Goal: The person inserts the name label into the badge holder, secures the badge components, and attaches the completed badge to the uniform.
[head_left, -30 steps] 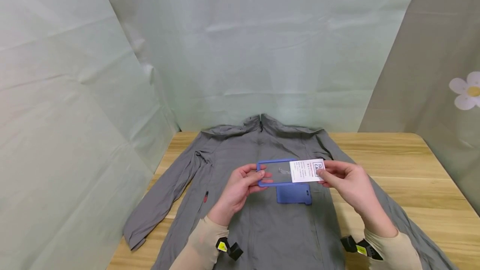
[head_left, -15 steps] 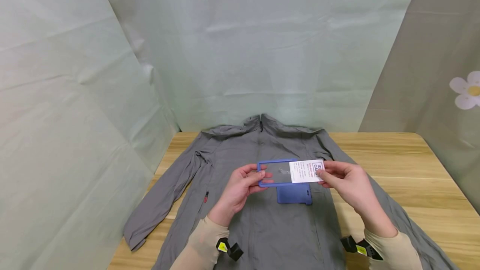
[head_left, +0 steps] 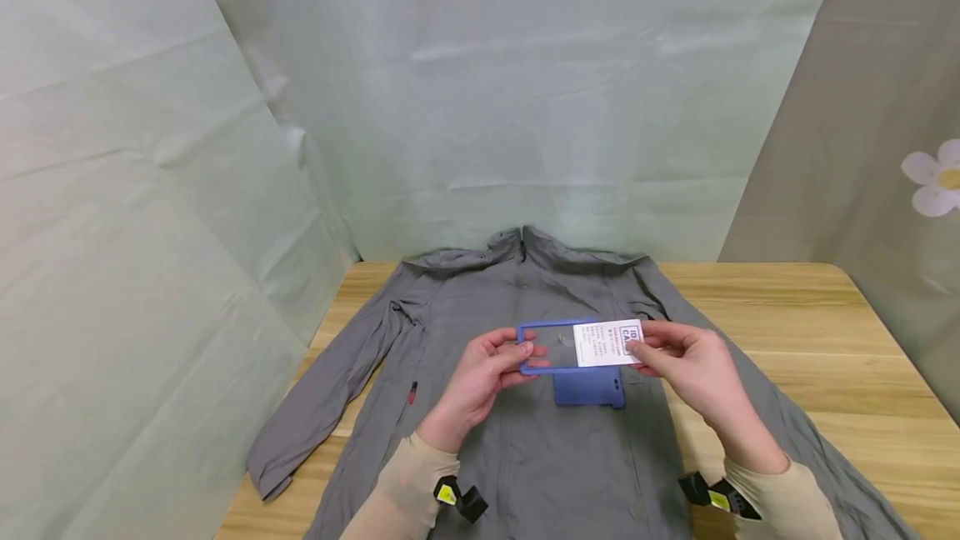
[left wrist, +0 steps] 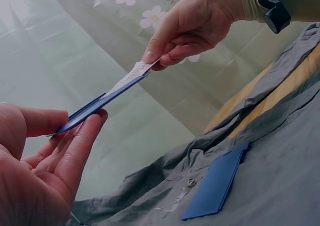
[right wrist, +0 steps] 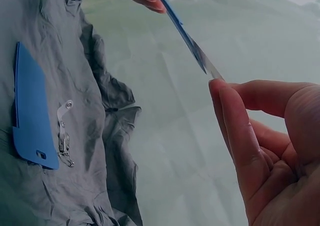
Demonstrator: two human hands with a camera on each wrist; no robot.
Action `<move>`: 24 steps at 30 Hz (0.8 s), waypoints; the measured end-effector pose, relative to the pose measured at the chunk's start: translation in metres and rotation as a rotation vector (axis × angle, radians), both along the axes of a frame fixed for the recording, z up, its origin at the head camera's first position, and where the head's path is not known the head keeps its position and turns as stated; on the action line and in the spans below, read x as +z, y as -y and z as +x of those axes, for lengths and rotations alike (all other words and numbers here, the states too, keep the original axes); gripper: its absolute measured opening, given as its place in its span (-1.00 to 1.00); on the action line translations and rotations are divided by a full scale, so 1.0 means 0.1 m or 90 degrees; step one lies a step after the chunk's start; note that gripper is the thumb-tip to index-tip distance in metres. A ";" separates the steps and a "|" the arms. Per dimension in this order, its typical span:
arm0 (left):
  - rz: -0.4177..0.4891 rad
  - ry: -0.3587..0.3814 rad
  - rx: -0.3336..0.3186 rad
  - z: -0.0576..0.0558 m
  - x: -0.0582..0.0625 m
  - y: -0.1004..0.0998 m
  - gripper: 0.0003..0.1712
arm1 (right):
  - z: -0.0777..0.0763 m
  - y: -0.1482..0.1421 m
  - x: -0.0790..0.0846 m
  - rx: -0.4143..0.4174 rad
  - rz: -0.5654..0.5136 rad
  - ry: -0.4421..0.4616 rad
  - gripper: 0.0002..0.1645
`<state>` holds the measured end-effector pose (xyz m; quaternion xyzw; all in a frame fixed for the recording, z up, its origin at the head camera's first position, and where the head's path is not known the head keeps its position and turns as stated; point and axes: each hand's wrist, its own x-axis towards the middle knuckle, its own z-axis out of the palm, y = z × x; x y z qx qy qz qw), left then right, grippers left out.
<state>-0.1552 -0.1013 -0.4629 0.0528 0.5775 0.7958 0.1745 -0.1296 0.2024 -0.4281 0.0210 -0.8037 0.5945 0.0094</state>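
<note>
Above the grey jacket (head_left: 465,307), my left hand (head_left: 480,377) pinches the left end of a blue-framed badge holder piece (head_left: 557,371) with a see-through window. My right hand (head_left: 690,361) pinches a white ID card (head_left: 596,351) by its right end, thumb over the printing. The card's left part overlaps the right end of the frame, and in the left wrist view it lies along the tilted blue piece (left wrist: 85,117). Below, a second blue badge holder piece (head_left: 588,388) rests on the jacket. Beside it lies a clear strap with a metal clip (right wrist: 63,141).
The jacket is spread over a wooden table (head_left: 780,323), sleeves out to both sides. A red zipper pull (head_left: 412,393) shows on its left front. Pale cloth curtains (head_left: 555,107) hang behind and at the left, with a printed flower (head_left: 937,177) on the right.
My right hand has moved slightly left with the ID card, so the card covers a little more of the blue frame. My left hand stays nearly still.
</note>
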 end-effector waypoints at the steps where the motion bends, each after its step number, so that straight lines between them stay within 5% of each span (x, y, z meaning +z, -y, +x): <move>1: -0.002 0.000 -0.001 0.00 0.00 0.00 -0.62 | 0.00 0.01 0.00 -0.002 -0.002 0.002 -0.42; 24: 0.000 0.001 -0.010 0.01 -0.02 -0.03 -0.63 | -0.02 0.08 -0.04 0.002 0.020 -0.005 -0.46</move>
